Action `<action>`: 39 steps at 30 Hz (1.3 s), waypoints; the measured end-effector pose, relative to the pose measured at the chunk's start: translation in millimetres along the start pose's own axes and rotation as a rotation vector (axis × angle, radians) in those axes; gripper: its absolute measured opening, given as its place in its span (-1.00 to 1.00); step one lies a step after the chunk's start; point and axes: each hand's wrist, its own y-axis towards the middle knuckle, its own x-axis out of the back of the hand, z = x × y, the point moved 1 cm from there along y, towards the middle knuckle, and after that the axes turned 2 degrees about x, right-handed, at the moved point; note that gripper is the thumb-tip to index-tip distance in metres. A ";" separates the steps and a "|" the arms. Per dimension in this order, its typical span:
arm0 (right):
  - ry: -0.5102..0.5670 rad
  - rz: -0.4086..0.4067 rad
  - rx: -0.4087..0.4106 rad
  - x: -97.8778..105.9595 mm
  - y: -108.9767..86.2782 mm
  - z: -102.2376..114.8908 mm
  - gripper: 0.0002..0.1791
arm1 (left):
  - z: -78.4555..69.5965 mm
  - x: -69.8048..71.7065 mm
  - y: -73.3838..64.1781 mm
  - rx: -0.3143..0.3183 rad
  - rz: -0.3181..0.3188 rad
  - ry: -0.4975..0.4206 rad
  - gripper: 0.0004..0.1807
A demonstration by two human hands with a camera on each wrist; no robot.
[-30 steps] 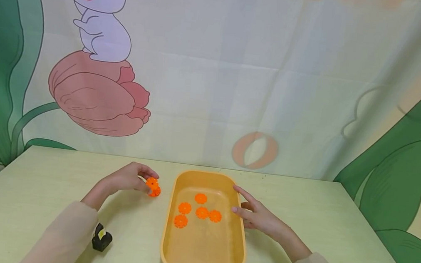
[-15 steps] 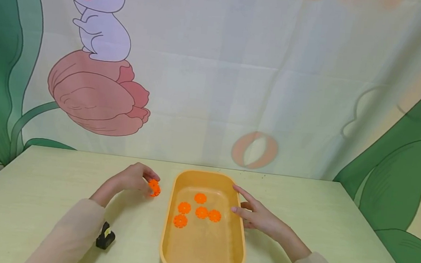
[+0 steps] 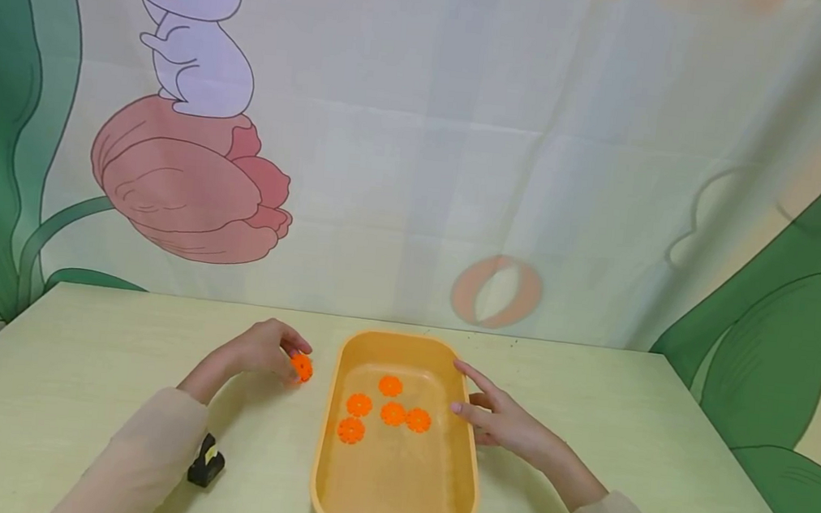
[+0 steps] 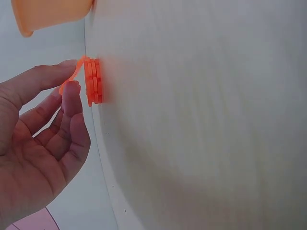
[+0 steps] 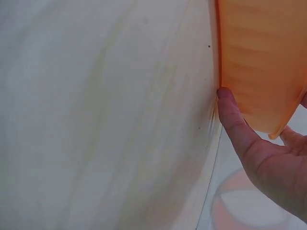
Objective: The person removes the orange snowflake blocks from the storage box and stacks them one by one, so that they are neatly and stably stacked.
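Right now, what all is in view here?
backdrop: one, whitish, behind table
table: one, pale yellow, under tray
tray: one, yellow, on table
petalled pieces: five, orange, inside tray
stacked pieces: several, orange, left of tray
pinched piece: one, orange, in left hand
printed animal: one, white, on backdrop
printed flower: one, pink, under animal
printed ring: one, peach, on backdrop
printed leaves: several, green, at backdrop's sides
small devices: two, black, beside sleeves
sleeves: two, beige, lower left and right
left hand: one, beside stacked pieces
right hand: one, at tray's rim
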 end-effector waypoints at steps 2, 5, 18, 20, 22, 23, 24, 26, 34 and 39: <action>0.004 0.003 0.000 -0.1 0.0 0.3 -0.20 | -1.0 0.5 -1.5 0.002 -0.002 0.007 -0.58; 0.010 0.007 0.000 0.2 0.2 0.6 -0.20 | -2.0 1.2 -3.2 0.009 -0.008 0.013 -0.58; 0.005 0.011 -0.011 1.9 2.1 1.7 -0.20 | -12.0 -7.9 -7.3 -0.121 -0.030 0.015 -0.66; 0.003 0.013 -0.009 2.3 1.9 1.9 -0.20 | -16.1 -12.9 -6.5 -0.139 -0.024 0.040 -0.68; -0.001 0.014 -0.005 2.7 1.8 2.1 -0.20 | -21.2 -17.3 -4.6 -0.158 -0.018 0.079 -0.69; -0.002 0.016 -0.003 2.9 1.7 2.2 -0.20 | -23.6 -19.2 -3.3 -0.162 -0.019 0.103 -0.69; -0.001 0.018 -0.001 3.0 1.8 2.4 -0.20 | -25.8 -21.0 -1.9 -0.164 -0.020 0.132 -0.69; 0.001 0.023 0.002 3.6 1.5 2.5 -0.21 | -30.2 -24.2 1.5 -0.168 -0.017 0.213 -0.71; -0.001 0.023 -0.011 6.6 2.6 3.4 -0.20 | -44.0 -32.3 9.7 -0.129 0.030 0.375 -0.83; -0.003 0.023 -0.017 8.2 3.4 3.5 -0.21 | -47.2 -34.0 9.1 -0.143 0.033 0.395 -0.83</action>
